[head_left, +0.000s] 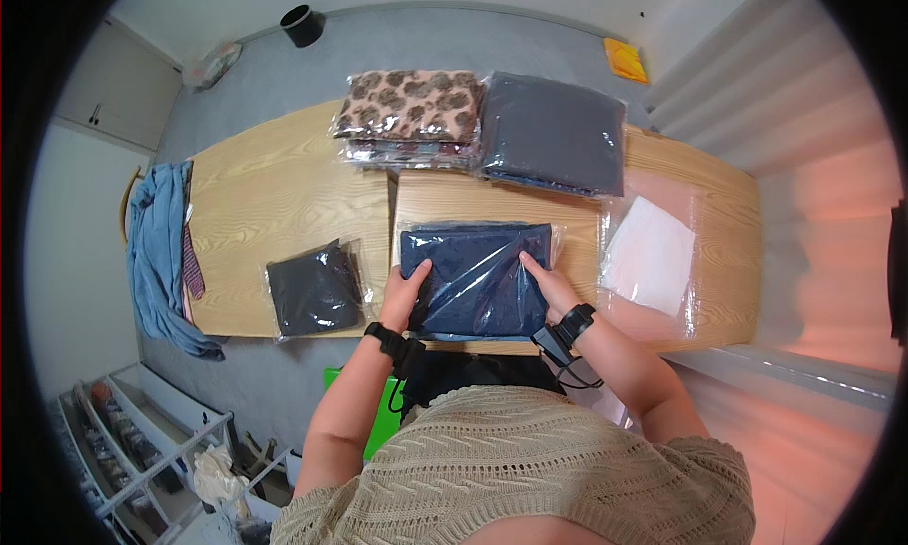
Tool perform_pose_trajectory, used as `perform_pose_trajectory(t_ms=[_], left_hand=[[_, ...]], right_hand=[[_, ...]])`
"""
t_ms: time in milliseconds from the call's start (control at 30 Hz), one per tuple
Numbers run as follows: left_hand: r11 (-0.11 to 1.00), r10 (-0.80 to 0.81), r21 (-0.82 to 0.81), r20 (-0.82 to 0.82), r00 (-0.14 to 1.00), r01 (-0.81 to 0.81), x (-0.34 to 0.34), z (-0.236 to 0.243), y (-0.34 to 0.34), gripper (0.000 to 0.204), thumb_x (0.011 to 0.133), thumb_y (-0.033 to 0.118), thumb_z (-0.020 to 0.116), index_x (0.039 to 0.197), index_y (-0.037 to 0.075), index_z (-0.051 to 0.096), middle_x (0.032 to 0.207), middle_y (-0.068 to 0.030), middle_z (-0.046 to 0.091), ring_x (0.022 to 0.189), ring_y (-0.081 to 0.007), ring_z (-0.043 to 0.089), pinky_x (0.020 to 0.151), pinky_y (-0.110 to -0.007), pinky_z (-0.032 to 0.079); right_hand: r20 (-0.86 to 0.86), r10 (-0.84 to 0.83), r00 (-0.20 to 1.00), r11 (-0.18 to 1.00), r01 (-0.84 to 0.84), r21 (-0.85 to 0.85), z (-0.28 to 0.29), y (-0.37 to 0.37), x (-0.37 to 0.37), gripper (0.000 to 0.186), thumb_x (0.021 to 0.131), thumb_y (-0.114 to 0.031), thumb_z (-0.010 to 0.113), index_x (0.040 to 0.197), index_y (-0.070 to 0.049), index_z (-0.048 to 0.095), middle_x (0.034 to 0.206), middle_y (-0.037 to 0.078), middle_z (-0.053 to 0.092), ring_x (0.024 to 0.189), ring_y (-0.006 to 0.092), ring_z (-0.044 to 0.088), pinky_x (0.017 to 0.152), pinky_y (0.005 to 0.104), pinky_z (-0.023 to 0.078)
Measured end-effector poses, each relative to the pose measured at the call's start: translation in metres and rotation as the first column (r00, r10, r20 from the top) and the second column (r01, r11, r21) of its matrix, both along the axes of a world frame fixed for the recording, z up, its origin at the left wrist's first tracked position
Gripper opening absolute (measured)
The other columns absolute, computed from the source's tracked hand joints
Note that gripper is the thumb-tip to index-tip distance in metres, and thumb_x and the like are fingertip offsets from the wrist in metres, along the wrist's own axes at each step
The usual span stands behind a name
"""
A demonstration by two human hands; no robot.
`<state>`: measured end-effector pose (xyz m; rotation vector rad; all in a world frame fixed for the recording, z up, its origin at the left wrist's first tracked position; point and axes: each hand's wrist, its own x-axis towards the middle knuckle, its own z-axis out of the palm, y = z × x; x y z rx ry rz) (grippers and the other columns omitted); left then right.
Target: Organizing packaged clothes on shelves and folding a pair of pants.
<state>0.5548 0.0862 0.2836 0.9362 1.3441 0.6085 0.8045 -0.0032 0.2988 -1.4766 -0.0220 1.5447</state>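
Note:
In front of me lies a folded navy garment (478,285) in a clear plastic bag, its film creased and shiny. My left hand (407,292) grips its left side, thumb on top and fingers hidden beneath or behind the edge. On the opposite side my right hand (551,285) holds it the same way, thumb pressed on the film. More blue material shows along the top and bottom edges of the bag. A smaller bagged black garment (315,290) rests to the left of my left hand. White folded material (653,252) lies to the right, on clear plastic bags (619,313).
Bagged garments are stacked at the far side: a leopard-print one (411,105) and a dark grey one (553,134). Light blue clothes (161,252) hang over the left end of the wooden table (255,186). A black bin (302,26) and a yellow bag (625,60) are on the floor.

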Motion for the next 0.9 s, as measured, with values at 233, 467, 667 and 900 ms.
perform_pose_trajectory(t_ms=[233, 467, 667, 900], left_hand=[[0.99, -0.035, 0.143, 0.257, 0.966, -0.002, 0.075, 0.101, 0.039, 0.04, 0.089, 0.025, 0.057, 0.117, -0.001, 0.047, 0.107, -0.0085, 0.058, 0.095, -0.0151, 0.054, 0.083, -0.027, 0.043], [0.917, -0.145, 0.391, 0.126, 0.981, 0.085, 0.19, 0.118, 0.143, 0.049, 0.082, 0.032, 0.062, 0.108, -0.008, 0.049, 0.096, -0.0168, 0.061, 0.086, -0.0241, 0.059, 0.077, -0.032, 0.045], [0.919, -0.054, 0.369, -0.229, 0.972, 0.138, 0.241, 0.084, 0.202, 0.062, 0.079, 0.039, 0.06, 0.114, -0.01, 0.045, 0.107, -0.0263, 0.059, 0.097, -0.0373, 0.059, 0.086, -0.037, 0.044], [0.891, 0.011, 0.434, -0.321, 0.947, 0.137, 0.297, 0.053, 0.215, 0.063, 0.08, 0.043, 0.058, 0.116, -0.008, 0.045, 0.108, -0.0288, 0.058, 0.104, -0.0402, 0.056, 0.089, -0.041, 0.043]], right_hand=[[0.042, -0.059, 0.997, 0.986, 0.052, 0.158, 0.116, 0.029, 0.068, 0.052, 0.081, -0.035, 0.07, 0.115, 0.0, 0.053, 0.102, 0.011, 0.063, 0.089, 0.022, 0.062, 0.08, 0.0361, 0.05], [0.038, -0.028, 0.999, 0.985, 0.021, 0.172, 0.159, 0.101, 0.17, 0.048, 0.081, -0.043, 0.067, 0.107, -0.005, 0.059, 0.096, 0.009, 0.066, 0.082, 0.023, 0.064, 0.079, 0.037, 0.051], [0.226, 0.114, 0.968, 0.987, -0.136, 0.086, 0.099, 0.156, 0.225, 0.064, 0.068, -0.068, 0.065, 0.106, -0.018, 0.058, 0.086, 0.005, 0.064, 0.073, 0.0231, 0.059, 0.052, 0.0538, 0.043], [0.211, 0.031, 0.977, 0.971, -0.079, 0.226, 0.078, 0.176, 0.268, 0.066, 0.074, -0.057, 0.067, 0.118, -0.009, 0.055, 0.106, 0.006, 0.063, 0.087, 0.0237, 0.06, 0.079, 0.0386, 0.048]])
